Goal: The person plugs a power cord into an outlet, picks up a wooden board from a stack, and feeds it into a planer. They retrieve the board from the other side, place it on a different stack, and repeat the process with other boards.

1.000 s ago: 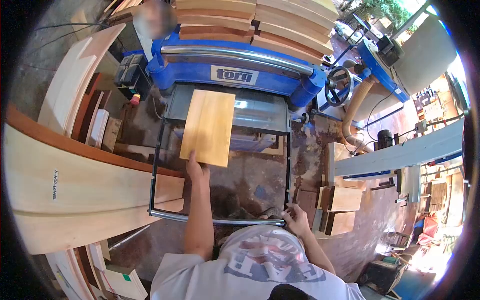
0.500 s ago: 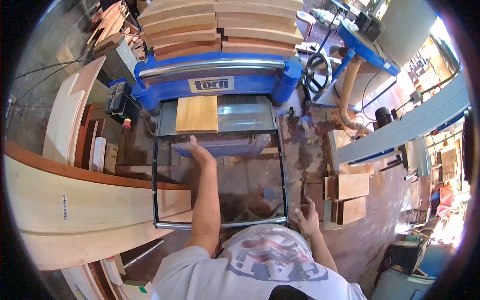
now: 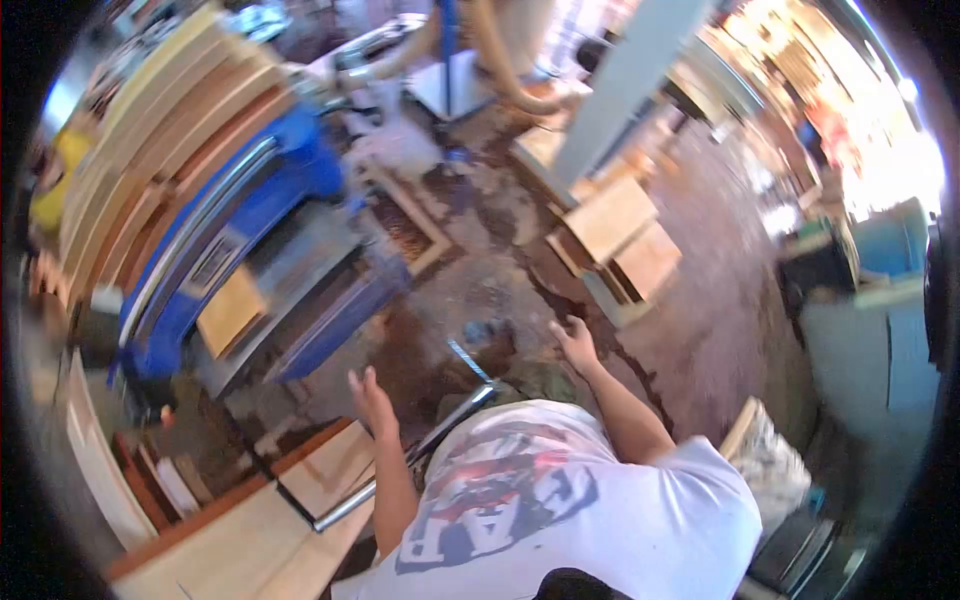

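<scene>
My left hand (image 3: 374,400) is raised in front of me, empty, its fingers apart, near the machine's roller frame (image 3: 345,507). My right hand (image 3: 574,345) is also empty with spread fingers, below and left of the stacked boards (image 3: 612,222) on the right. A light yellowish board (image 3: 232,312) lies on the bed of the blue planer-like machine (image 3: 310,160), away from both hands. Motion blurs the view.
Curved stacked planks (image 3: 150,190) rest on top of the machine. A large pale panel (image 3: 235,545) lies at lower left. A grey beam (image 3: 630,90) slants at the top, and a bluish-grey bin (image 3: 865,350) stands at the right.
The view has swung to the right, so the machine now appears tilted at the left. My left hand has come away from the machine's bed and the board there.
</scene>
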Demonstrator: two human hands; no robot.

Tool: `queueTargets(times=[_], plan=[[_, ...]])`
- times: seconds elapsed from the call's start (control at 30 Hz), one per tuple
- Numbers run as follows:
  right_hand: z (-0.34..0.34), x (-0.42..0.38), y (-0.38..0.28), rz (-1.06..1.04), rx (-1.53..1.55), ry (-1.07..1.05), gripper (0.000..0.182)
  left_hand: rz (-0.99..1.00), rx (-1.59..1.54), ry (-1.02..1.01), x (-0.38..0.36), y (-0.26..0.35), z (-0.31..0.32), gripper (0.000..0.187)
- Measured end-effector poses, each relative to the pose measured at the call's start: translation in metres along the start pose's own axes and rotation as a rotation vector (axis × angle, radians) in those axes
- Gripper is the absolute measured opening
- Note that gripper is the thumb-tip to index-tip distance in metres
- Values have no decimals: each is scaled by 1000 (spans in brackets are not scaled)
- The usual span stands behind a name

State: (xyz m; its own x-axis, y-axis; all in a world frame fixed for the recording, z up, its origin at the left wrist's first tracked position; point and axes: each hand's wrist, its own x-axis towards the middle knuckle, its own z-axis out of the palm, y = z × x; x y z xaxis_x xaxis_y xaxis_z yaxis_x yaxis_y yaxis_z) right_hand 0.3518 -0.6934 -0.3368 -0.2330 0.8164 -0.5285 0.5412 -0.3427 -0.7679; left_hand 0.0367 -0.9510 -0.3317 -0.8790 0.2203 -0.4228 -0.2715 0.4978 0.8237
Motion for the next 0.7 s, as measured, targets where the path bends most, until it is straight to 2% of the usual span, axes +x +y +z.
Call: queueTargets(times=[0.07,0.17,0.27,0.37,0.4,0.5,0.57,0.63,0.7], plan=[[-7,37,20,244,293,133,75,-6,114,-40,-25,-4,9,72],[-32,109,57,339,506,58,74,69,119,-10,-52,-11,21,70],[-45,169,70,417,841,219,72,73,86,-10,-58,-14,22,68],[-57,242,81,453,1050,269,76,41,90,84,-66,1,20,66],[-56,276,101,457,1098,314,92,59,286,149,-85,29,28,63],[-73,324,86,524,1306,415,87,63,508,171,-112,35,33,62],[-85,343,92,509,1319,359,80,98,479,215,-132,33,41,60],[-90,352,102,587,1283,346,70,133,434,234,-147,32,52,59],[-111,344,95,611,1207,295,60,129,531,228,-158,37,67,58]])
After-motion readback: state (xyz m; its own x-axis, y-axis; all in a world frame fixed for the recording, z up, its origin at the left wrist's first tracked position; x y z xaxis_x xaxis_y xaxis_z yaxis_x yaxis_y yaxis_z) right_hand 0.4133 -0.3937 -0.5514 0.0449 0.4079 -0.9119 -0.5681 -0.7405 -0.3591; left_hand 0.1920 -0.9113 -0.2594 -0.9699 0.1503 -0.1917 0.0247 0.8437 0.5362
